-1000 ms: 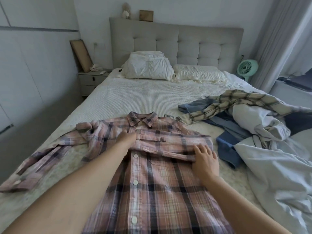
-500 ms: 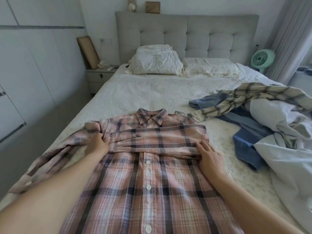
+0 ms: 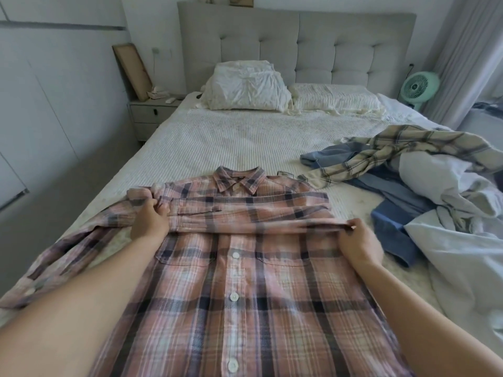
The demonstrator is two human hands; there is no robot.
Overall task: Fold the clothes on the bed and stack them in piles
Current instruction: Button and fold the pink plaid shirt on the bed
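Both grips are clamped on the pink plaid shirt (image 3: 245,281): my left hand (image 3: 149,219) bunches the fabric at the shoulder where the loose sleeve begins; my right hand (image 3: 359,240) pinches the end of the other sleeve, which is folded flat across the chest and runs as a band from one grip to the other. Between my grips the cloth is soft woven flannel, pink crossed with navy and white lines, slightly rumpled; below them the body lies face up on the bed (image 3: 231,142), with a row of round white buttons down the placket and two chest pockets just under the band; beyond them the pointed collar lies open and flat. Out past my left grip the free sleeve trails limp toward the edge of the mattress. Past my right grip sits an unfolded heap: a cream plaid shirt (image 3: 402,148) draped over a blue garment (image 3: 394,221), and pale, creased white clothing (image 3: 449,202) beside them. Well beyond both grips the ribbed, striped bedcover stretches to two pillows (image 3: 247,88) against a tufted grey headboard (image 3: 299,47).
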